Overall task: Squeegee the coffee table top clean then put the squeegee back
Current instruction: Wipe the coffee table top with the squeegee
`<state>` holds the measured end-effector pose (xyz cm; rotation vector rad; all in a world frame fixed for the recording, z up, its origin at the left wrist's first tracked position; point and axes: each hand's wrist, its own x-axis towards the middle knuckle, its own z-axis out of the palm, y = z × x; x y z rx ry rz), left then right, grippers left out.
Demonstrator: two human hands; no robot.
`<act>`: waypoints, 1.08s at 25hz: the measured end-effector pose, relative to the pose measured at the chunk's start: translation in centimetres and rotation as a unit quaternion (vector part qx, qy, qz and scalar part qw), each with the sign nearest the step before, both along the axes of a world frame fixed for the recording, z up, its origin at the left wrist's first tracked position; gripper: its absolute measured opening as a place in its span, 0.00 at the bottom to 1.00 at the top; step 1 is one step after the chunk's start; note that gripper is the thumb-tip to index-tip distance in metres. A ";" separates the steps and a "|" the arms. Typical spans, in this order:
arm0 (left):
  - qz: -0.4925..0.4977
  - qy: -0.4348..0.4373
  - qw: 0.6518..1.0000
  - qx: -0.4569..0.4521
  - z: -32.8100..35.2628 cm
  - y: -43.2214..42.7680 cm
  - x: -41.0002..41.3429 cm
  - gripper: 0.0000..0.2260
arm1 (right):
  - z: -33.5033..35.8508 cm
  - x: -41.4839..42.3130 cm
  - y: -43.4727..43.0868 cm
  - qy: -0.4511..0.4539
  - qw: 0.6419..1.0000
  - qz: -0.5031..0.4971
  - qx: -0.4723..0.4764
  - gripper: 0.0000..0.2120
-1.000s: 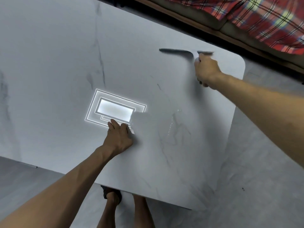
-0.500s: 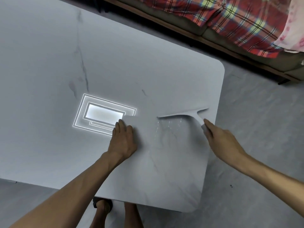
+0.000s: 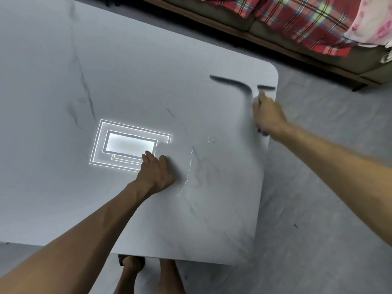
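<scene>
The grey marble-look coffee table top [image 3: 127, 71] fills most of the head view. My right hand [image 3: 268, 115] grips the handle of the squeegee [image 3: 231, 81], whose dark blade lies blurred near the table's far right corner. My left hand [image 3: 156, 170] rests on the table, fingers loosely bent, beside the bright reflection of a ceiling lamp [image 3: 129, 145]. A thin trail of water drops [image 3: 191, 160] glints between my two hands.
A sofa with a red plaid blanket [image 3: 297, 20] and a pink cloth [image 3: 369, 30] runs along the top right. Grey floor [image 3: 318, 187] lies to the right of the table. My bare legs and a foot [image 3: 131, 264] show under the near table edge.
My right hand pulled the squeegee from the far corner toward me, then carried it back out to the far right corner. My left hand stayed on the table.
</scene>
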<state>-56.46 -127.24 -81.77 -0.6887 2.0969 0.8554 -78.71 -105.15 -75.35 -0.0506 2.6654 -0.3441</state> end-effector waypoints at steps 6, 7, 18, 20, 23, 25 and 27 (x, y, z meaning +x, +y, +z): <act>-0.016 -0.052 0.998 0.009 0.3 -0.2 0.7 0.28 | 4.3 13.2 4.4 -0.148 0.987 0.045 0.037 0.26; -0.031 -0.047 0.998 -0.004 0.7 -0.2 0.6 0.25 | 4.9 12.9 4.7 -0.156 0.985 0.050 0.051 0.26; -0.079 0.026 0.996 -0.029 -0.6 0.4 1.8 0.22 | -0.7 0.1 1.9 -0.006 0.995 -0.067 0.080 0.24; -0.094 0.029 0.994 -0.040 -1.0 0.3 1.9 0.22 | -0.6 4.9 2.3 0.002 0.996 -0.061 0.071 0.24; -0.103 0.028 0.993 -0.051 -1.3 0.2 2.1 0.21 | 0.2 12.9 3.1 -0.018 0.998 -0.046 0.050 0.21; -0.101 0.039 0.993 -0.052 -1.5 0.1 2.4 0.21 | 0.4 16.6 3.6 -0.043 0.996 -0.063 0.037 0.24; -0.086 0.062 0.993 -0.047 -1.4 -0.2 3.0 0.18 | 0.9 18.4 3.9 -0.060 0.993 -0.100 0.022 0.23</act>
